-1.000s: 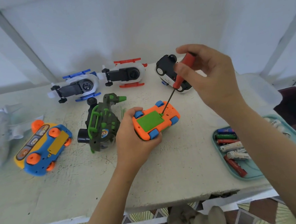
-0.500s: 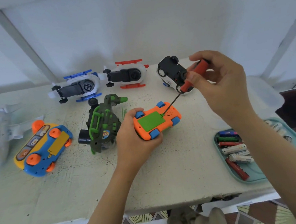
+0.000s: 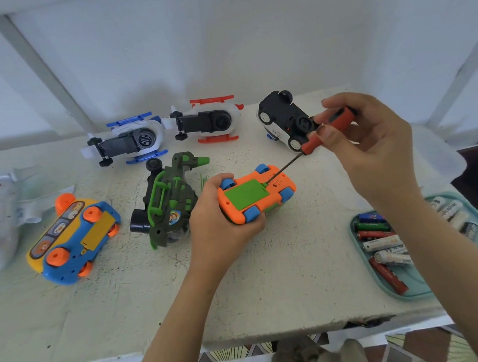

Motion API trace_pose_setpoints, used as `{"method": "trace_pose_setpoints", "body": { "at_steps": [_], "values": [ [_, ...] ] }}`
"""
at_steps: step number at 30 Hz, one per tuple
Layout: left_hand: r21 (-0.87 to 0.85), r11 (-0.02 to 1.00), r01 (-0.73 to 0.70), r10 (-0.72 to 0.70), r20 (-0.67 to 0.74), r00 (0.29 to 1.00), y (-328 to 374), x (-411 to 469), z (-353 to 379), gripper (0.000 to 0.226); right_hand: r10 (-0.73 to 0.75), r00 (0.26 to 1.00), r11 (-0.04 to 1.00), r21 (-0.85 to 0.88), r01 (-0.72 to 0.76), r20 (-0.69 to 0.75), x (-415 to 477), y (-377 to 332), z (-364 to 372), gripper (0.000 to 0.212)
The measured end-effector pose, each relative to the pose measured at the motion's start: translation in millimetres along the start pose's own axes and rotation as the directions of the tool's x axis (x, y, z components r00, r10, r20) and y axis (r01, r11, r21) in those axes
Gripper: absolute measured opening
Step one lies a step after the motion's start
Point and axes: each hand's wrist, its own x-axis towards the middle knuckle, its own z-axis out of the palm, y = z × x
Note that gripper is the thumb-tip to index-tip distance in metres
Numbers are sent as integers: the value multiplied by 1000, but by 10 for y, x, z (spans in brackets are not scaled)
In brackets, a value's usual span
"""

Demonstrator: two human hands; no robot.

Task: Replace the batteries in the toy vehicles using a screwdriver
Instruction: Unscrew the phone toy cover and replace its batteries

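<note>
Upside-down orange plastic toy car [image 3: 255, 194] with green battery cover sits mid-table [image 3: 273, 295], left hand [image 3: 222, 226] fingers [image 3: 221, 182] curled round its rear. At car's 2 o'clock, right hand [image 3: 376, 148] fingers [image 3: 326, 134] pinch red-handled screwdriver [image 3: 310, 144], tip at cover edge. Teal tray of loose batteries [image 3: 414, 292] at 4 o'clock.

Left hand [image 3: 222, 229] sat centre, back up, fingers curled round the orange toy car [image 3: 258, 195], forearm ran in from the bottom edge. Right hand [image 3: 376, 151] was higher, thumb and fingertips pinching the screwdriver [image 3: 330, 131] handle, forearm angled in from lower right. Both arms bare.
</note>
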Motion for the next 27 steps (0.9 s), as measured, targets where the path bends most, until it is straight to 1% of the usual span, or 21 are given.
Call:
{"method": "trace_pose_setpoints", "body": {
  "at_steps": [3,9,14,18,27],
  "values": [
    [-10,1000,-1,1,-10,1000,5,5,-4,63,1,1000,1000,19,-1,-7,-21,10,5,25],
    [8,1000,4,-4,0,1000,-16,12,-3,67,9,999,999,39,-8,-40,-33,16,0,22],
    [5,1000,8,-8,-1,1000,-17,10,-3,67,8,999,1000,27,-7,-32,-34,18,6,21],
    [-5,1000,11,-12,-7,1000,6,-1,-4,59,8,1000,999,41,-7,-20,-44,24,20,21],
    [29,1000,-4,4,-6,1000,-8,10,-2,60,0,1000,998,58,1,-25,-35,1,19,21]
  ]
}}
